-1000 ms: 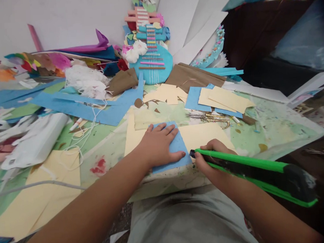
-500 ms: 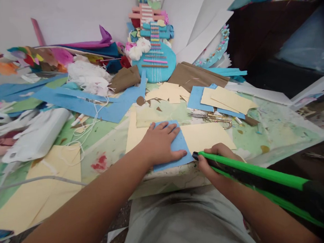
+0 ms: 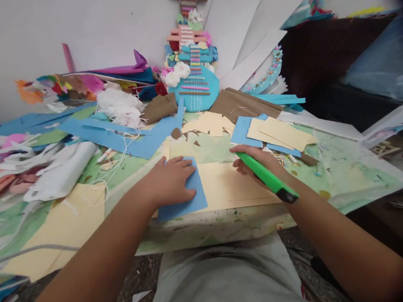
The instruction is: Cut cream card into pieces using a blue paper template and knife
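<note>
My left hand [image 3: 171, 181] lies flat with its fingers spread on a blue piece of paper [image 3: 193, 188], partly covering it. Under that piece is a cream sheet [image 3: 221, 186], which stretches to the right along the table's front edge. In my right hand [image 3: 253, 161] is a green and black utility knife [image 3: 267, 176], held over the right part of the cream sheet. Its butt end points back toward me, and my fingers hide its tip. A pair of scissors [image 3: 280, 158] lies partly hidden beyond my right hand.
Cream cutouts [image 3: 209, 124] and stacked cream and blue pieces [image 3: 279, 134] lie behind the hands. A blue paper guitar [image 3: 197, 93] leans at the back. On the left are a white power strip or box-like device [image 3: 61, 172], tangled white string [image 3: 119, 106] and blue scraps [image 3: 142, 143].
My left hand and the blue paper have shifted left over the cream sheet. My right hand has moved away from the front edge toward the sheet's far side, turning the knife.
</note>
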{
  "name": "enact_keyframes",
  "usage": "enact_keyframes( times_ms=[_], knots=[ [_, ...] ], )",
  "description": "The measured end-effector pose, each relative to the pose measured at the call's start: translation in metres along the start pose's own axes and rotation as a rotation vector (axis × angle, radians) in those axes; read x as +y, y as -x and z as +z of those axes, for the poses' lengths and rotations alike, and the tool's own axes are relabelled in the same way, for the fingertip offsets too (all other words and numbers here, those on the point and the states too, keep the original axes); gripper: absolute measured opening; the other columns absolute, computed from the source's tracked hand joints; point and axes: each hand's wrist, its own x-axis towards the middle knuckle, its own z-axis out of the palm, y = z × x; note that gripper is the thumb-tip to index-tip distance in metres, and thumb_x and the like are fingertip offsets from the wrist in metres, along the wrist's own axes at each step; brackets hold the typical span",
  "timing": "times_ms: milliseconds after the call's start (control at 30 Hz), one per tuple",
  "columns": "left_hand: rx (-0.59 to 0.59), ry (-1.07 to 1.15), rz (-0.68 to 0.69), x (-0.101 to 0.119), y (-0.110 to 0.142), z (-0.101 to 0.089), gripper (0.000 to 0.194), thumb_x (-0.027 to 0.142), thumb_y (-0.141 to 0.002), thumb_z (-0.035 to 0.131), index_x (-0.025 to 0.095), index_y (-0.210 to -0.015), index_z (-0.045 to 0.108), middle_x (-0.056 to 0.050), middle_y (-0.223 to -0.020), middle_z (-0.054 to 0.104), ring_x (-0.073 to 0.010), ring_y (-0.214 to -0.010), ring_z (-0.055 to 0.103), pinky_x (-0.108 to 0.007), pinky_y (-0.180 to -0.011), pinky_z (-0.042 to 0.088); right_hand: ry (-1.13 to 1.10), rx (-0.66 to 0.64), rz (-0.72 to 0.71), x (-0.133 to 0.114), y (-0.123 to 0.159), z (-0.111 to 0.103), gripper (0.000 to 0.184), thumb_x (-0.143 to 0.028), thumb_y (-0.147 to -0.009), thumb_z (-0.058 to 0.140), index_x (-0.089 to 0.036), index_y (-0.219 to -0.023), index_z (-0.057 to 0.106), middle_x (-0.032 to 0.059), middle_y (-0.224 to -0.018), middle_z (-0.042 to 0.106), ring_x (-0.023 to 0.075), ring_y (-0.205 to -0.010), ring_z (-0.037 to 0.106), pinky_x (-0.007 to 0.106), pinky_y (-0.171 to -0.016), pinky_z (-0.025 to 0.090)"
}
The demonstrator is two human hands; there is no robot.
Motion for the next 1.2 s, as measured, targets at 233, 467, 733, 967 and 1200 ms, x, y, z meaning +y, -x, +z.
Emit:
enact_keyframes(
  times_ms=[233, 467, 733, 967, 1200],
  knots=[
    [0.210, 0.040, 0.145, 0.027, -0.026, 0.016, 0.055, 0.044, -0.079, 0.040, 0.011, -0.122, 0.047, -0.012, -0.126, 0.048, -0.0262, -0.115, 0.041, -0.039, -0.097, 0.028, 0.564, -0.114, -0.250, 0.024, -0.025, -0.004, 0.039, -0.036, -0.065, 0.063, -0.025, -0.101, 0.052, 0.0029, -0.090, 0.058, 0.0192, -0.082, 0.055, 0.033, -0.075, 0.041],
    [0.248, -0.001, 0.128, 0.029, -0.032, 0.024, 0.053, 0.046, -0.076, 0.042, 0.023, -0.124, 0.046, -0.008, -0.120, 0.049, -0.0290, -0.106, 0.040, -0.044, -0.089, 0.030, 0.665, -0.207, -0.309, 0.019, -0.031, -0.007, 0.038, -0.030, -0.072, 0.056, -0.026, -0.108, 0.043, 0.0015, -0.082, 0.058, 0.0164, -0.074, 0.054, 0.027, -0.066, 0.039],
    [0.240, -0.067, 0.092, 0.036, -0.028, 0.021, 0.052, 0.046, -0.079, 0.036, 0.025, -0.126, 0.041, -0.009, -0.121, 0.046, -0.0321, -0.105, 0.038, -0.048, -0.081, 0.029, 0.593, -0.226, -0.231, 0.018, -0.039, -0.003, 0.031, -0.022, -0.073, 0.048, -0.027, -0.103, 0.043, -0.0053, -0.061, 0.050, 0.0118, -0.057, 0.046, 0.023, -0.057, 0.034],
    [0.205, -0.062, 0.100, 0.036, -0.027, 0.017, 0.052, 0.046, -0.081, 0.033, 0.025, -0.127, 0.040, -0.010, -0.122, 0.045, -0.0332, -0.106, 0.036, -0.048, -0.080, 0.028, 0.483, -0.313, -0.199, 0.018, -0.037, -0.009, 0.031, -0.030, -0.074, 0.051, -0.027, -0.103, 0.040, -0.0042, -0.067, 0.051, 0.0127, -0.061, 0.049, 0.024, -0.058, 0.036],
    [0.205, -0.011, 0.112, 0.033, -0.027, 0.019, 0.072, 0.067, -0.073, 0.034, 0.023, -0.129, 0.038, -0.012, -0.124, 0.044, -0.0342, -0.108, 0.035, -0.050, -0.086, 0.024, 0.680, -0.477, -0.199, -0.003, -0.039, -0.015, 0.032, -0.021, -0.072, 0.047, -0.028, -0.103, 0.043, -0.0006, -0.077, 0.055, 0.0151, -0.069, 0.050, 0.025, -0.060, 0.034]
  ],
)
